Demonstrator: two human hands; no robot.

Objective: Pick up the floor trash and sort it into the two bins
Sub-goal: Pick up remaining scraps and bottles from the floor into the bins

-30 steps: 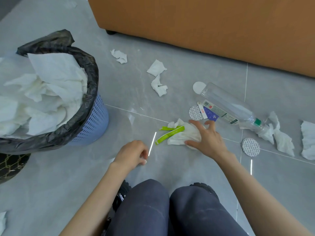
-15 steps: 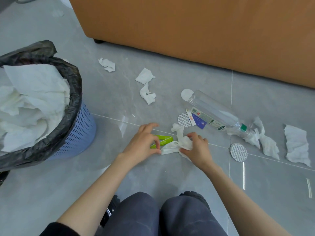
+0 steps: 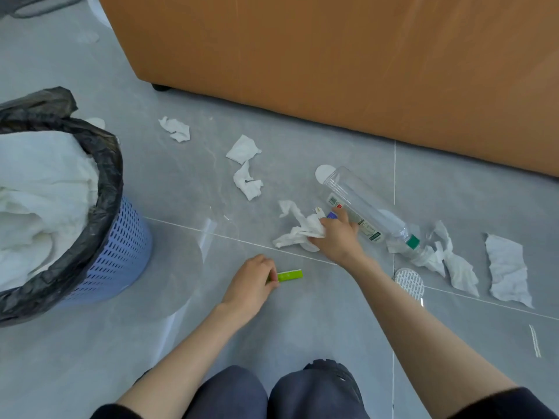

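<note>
Our left grip (image 3: 251, 285) was pinching one end of the flat lime-green plastic strip (image 3: 291, 275) down by the grey tiled floor (image 3: 302, 328). The right grip (image 3: 335, 237) was clenched on a crumpled white paper tissue (image 3: 298, 232), right beside the clear plastic bottle (image 3: 360, 201) lying on its side. The blue perforated bin with the black liner (image 3: 127, 246) sat off to the left, stuffed with white paper.

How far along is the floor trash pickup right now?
Done: the blue bin already holds a heap of white tissue. In hand: the left hand pinches a green strip, the right hand grips a crumpled tissue. Left: the clear bottle, a round foil seal and several tissue scraps on the floor.
</note>
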